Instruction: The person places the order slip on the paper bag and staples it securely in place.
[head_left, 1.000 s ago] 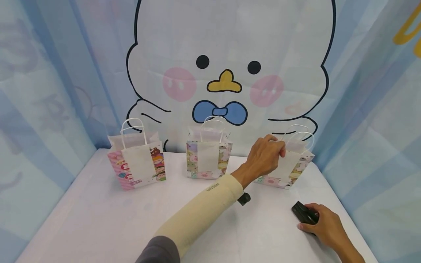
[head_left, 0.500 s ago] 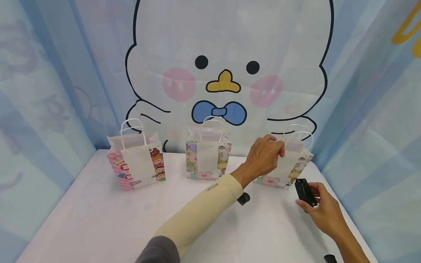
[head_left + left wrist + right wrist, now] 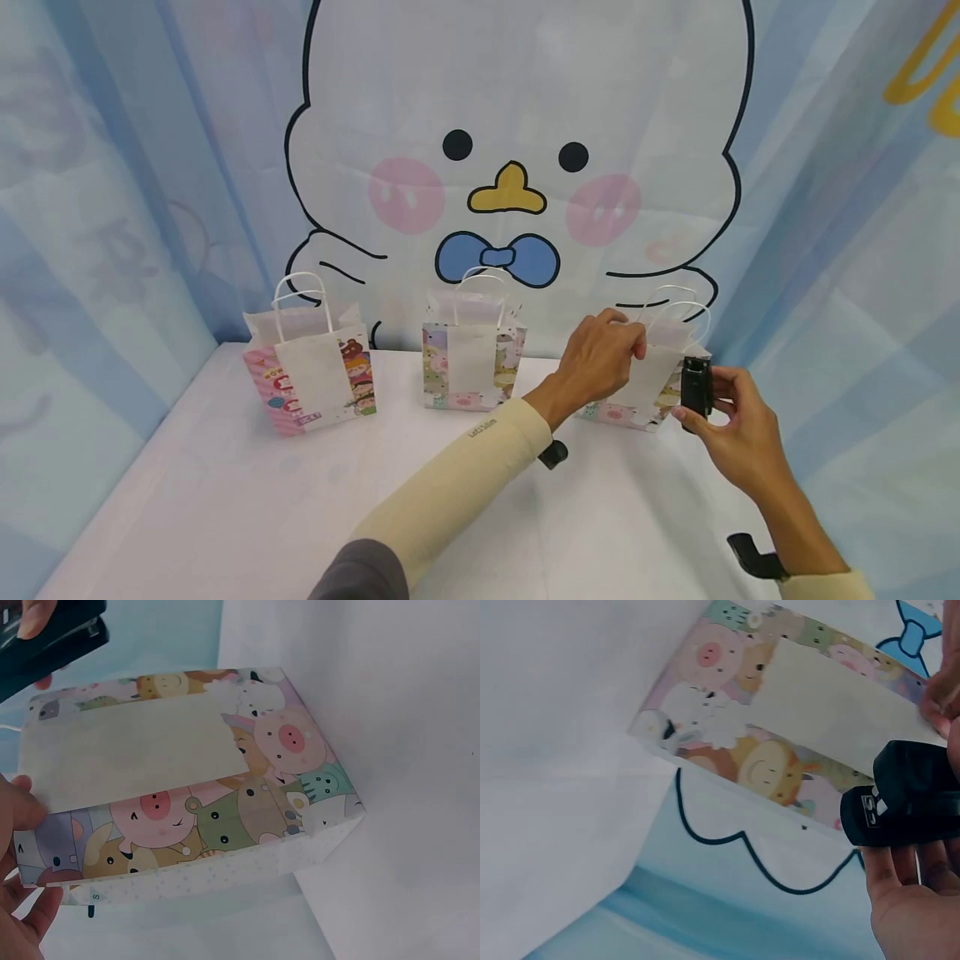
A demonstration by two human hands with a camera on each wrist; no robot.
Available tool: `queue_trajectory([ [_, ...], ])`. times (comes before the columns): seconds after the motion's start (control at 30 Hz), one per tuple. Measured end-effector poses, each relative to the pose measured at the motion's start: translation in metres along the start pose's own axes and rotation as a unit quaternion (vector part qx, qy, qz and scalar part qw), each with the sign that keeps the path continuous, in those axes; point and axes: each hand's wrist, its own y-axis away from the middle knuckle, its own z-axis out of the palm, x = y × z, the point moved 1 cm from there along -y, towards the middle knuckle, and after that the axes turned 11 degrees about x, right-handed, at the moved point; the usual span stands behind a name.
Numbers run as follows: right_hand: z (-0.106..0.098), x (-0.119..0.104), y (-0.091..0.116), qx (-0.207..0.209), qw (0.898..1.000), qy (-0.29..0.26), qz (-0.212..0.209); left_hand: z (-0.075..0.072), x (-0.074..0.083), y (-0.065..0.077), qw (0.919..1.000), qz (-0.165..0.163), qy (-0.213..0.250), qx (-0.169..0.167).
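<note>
My left hand (image 3: 600, 358) pinches the upper left corner of the rightmost paper gift bag (image 3: 645, 383), printed with cartoon animals around a blank white panel. The left wrist view shows the thumb on the bag's front (image 3: 142, 757) and fingertips at its side edge. My right hand (image 3: 742, 433) holds a black stapler (image 3: 696, 387) raised at the bag's upper right side. In the right wrist view the stapler (image 3: 907, 795) overlaps the bag's top part; whether it touches the paper I cannot tell. The bag's white handles stand up behind my left hand.
Two more paper bags stand along the back of the white table (image 3: 247, 500): a pink one (image 3: 318, 375) at left and an animal-print one (image 3: 474, 358) in the middle. A printed curtain (image 3: 510, 100) hangs close behind. Black wrist mounts (image 3: 753, 558) jut from both wrists.
My right hand has picked the stapler up off the table and carried it up and away from me, to the right bag's upper side, tilting it more upright. The left hand has stayed put.
</note>
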Motion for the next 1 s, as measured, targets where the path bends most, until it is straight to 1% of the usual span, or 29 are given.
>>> queue_trajectory([
  [0.17,-0.001,-0.011,-0.019,0.013,1.0,-0.023,-0.004,0.0,-0.003,0.001,1.0,-0.003,0.001,0.003],
  [0.33,-0.002,-0.018,-0.036,0.022,0.998,-0.066,-0.008,0.0,-0.003,0.002,1.0,-0.006,0.003,0.004],
  [0.47,-0.001,-0.022,-0.048,0.028,0.994,-0.106,-0.021,0.0,-0.002,0.002,1.0,-0.008,0.003,0.0],
  [0.57,0.0,-0.026,-0.056,0.027,0.989,-0.143,-0.03,0.0,-0.002,0.002,1.0,-0.01,0.002,-0.001],
  [0.77,0.007,-0.029,-0.067,0.007,0.977,-0.209,-0.039,-0.001,-0.001,0.001,0.9999,-0.01,0.0,-0.006],
  [0.87,0.012,-0.027,-0.069,-0.014,0.974,-0.225,-0.033,-0.002,0.0,0.0,0.9999,-0.009,-0.002,-0.008],
  [1.0,0.016,-0.022,-0.07,-0.041,0.974,-0.222,-0.02,-0.001,0.0,0.0,0.9999,-0.007,-0.002,-0.008],
])
